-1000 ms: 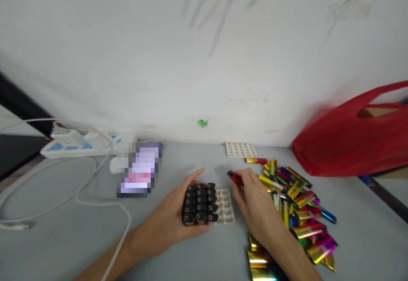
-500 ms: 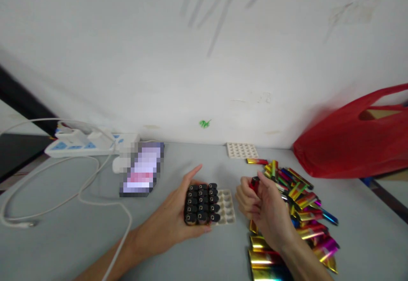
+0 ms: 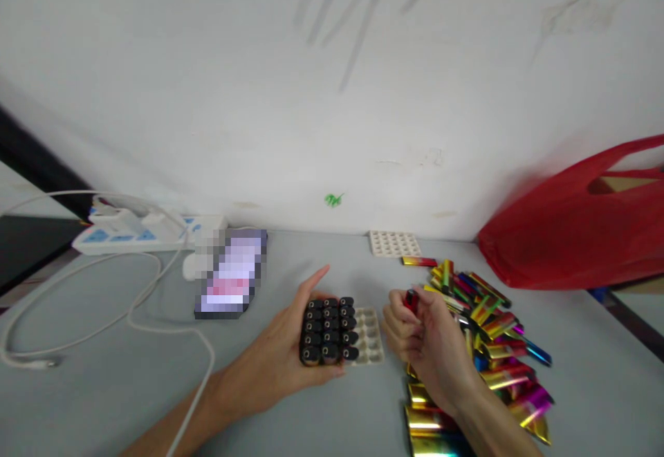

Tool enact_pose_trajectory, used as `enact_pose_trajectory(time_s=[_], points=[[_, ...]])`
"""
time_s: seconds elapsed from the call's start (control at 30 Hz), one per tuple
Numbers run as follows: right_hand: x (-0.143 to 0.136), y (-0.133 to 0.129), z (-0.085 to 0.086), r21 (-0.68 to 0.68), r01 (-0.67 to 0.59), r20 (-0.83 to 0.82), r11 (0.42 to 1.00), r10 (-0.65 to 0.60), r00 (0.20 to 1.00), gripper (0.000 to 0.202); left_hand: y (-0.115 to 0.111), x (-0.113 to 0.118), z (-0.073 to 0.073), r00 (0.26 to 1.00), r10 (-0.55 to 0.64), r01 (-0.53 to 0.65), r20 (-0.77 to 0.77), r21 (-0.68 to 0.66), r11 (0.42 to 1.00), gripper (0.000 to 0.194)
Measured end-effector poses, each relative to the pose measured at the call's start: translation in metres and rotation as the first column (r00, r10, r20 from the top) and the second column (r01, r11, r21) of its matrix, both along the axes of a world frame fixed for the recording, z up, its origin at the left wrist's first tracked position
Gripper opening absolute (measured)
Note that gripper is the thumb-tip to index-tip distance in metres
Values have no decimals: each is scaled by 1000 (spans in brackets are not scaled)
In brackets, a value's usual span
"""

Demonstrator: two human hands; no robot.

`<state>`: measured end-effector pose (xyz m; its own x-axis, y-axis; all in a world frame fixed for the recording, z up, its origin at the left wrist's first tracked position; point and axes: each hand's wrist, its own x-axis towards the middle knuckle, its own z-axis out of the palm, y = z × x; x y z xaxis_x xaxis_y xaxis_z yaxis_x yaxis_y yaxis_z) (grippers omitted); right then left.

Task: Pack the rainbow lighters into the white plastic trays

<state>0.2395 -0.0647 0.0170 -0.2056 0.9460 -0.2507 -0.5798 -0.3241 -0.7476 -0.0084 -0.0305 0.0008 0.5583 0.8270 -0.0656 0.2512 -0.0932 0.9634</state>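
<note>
Lighters [image 3: 330, 332] with black ends stand upright in close rows, filling the left part of a pale slotted tray [image 3: 369, 338]. My left hand [image 3: 290, 338] is wrapped around the left side of this block, thumb along the near side, index finger pointing up and away. To the right of the tray, my right hand [image 3: 425, 336] is closed around a red lighter [image 3: 411, 300] with a dark end; most of it is hidden by the fingers. Beneath and beside that hand lies a loose pile of shiny metallic lighters [image 3: 501, 350] in gold, red, purple and blue.
A second slotted tray [image 3: 395, 243] lies by the wall. At the right stands a red plastic bag [image 3: 560, 236]. On the left are a phone [image 3: 233, 274] with a blurred screen, a white power strip [image 3: 171, 232] and a looping white cable [image 3: 207, 346].
My right hand has shifted very slightly left, and its thumb has come down beside the lighter's end. My left hand and the block of lighters stay where they were.
</note>
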Motion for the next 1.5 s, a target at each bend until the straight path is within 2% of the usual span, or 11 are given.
enact_pose_trajectory(time_s=[0.57,0.67,0.73,0.83,0.9,0.97,1.17,1.27,1.5], points=[[0,-2,1,-18,2,-24,1000,-3,1000,53,0,-1,-1,999,-10,11,-44,37,999,121],[-3,-1,1,-43,19,31,999,-18,999,53,-1,-1,-2,998,-7,10,-57,50,999,122],[-6,-1,0,7,76,118,997,-76,990,51,-1,-1,-2,999,-8,11,-52,51,999,122],[-8,-2,-3,217,168,336,962,-235,912,42,0,-1,-2,999,-9,12,-52,52,999,122],[-8,-3,-5,339,138,508,931,-304,806,36,0,-1,-2,998,-6,10,-58,57,998,121],[-6,-3,-5,397,64,629,916,-322,708,32,0,-1,-3,998,-2,6,-62,65,998,121],[-4,-3,-5,486,-2,695,874,-386,606,20,0,-2,-4,999,-9,10,-34,50,999,120],[-4,-2,-6,525,-102,741,845,-395,543,19,1,-1,-3,999,-18,19,-33,51,998,121],[-4,-6,-7,509,-331,839,794,-373,395,36,3,0,-3,999,-32,33,-14,82,996,120]])
